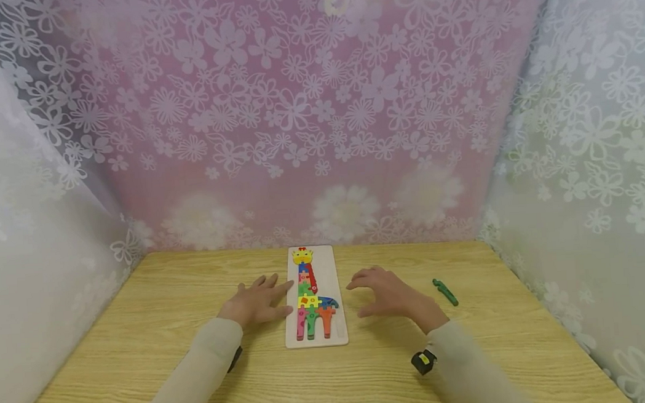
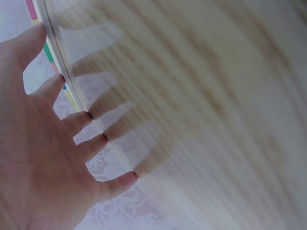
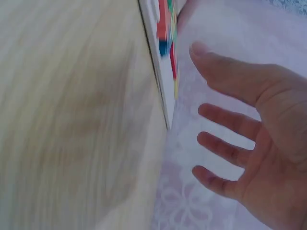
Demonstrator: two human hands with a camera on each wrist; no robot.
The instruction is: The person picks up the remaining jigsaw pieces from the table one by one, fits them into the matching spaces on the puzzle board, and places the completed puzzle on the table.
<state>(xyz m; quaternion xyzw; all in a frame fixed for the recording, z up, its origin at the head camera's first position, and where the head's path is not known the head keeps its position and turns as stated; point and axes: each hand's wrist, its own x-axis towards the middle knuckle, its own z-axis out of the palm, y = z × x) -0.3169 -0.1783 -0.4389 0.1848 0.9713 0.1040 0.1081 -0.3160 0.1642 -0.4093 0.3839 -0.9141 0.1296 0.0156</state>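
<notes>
A white board [image 1: 326, 269] with a giraffe puzzle lies in the middle of the table. Its coloured pieces form a yellow head [image 1: 302, 257], a neck, a body and legs in pink, green and orange. A pale leg-shaped recess [image 1: 340, 328] shows at the lower right. My left hand [image 1: 256, 303] rests with fingers spread, its thumb and index fingertips at the board's left edge. To the right of the board hovers my right hand [image 1: 386, 293], fingers loosely bent, nothing held. Beyond that wrist lies a loose green puzzle piece [image 1: 446, 292].
The wood-grain table [image 1: 322, 383] reaches back to a pink flowered curtain [image 1: 296, 135]. Pale flowered curtains hang at the left [image 1: 36, 231] and right [image 1: 592, 166] sides.
</notes>
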